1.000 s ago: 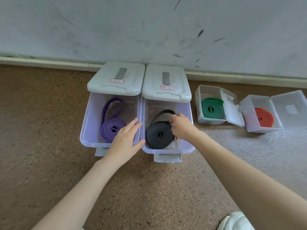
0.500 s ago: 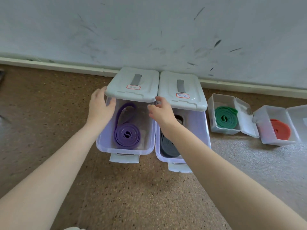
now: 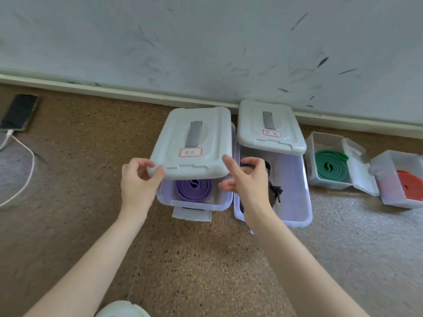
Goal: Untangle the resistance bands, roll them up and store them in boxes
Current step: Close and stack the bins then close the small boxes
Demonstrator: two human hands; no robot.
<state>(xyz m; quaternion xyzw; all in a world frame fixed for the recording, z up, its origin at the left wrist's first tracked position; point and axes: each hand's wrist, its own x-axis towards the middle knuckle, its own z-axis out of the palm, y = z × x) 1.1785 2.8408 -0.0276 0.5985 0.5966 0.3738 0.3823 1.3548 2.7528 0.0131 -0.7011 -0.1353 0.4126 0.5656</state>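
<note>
Two bare forearms enter from the bottom of the frame, one from the lower left and one from the lower right, with no sleeves, watch or jewellery visible. The left hand (image 3: 138,184) and right hand (image 3: 246,181) wear no gloves or rings. At the bottom centre edge shows a rounded piece of pale whitish-green footwear (image 3: 122,309), only partly in view.

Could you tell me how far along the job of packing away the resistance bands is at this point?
Done: the purple band, black band, green band and red band all lie in boxes. In hand: the left hand and right hand hold the white lid part-way over the purple band's box. Left: seating it, then closing the other three boxes, all open.
</note>
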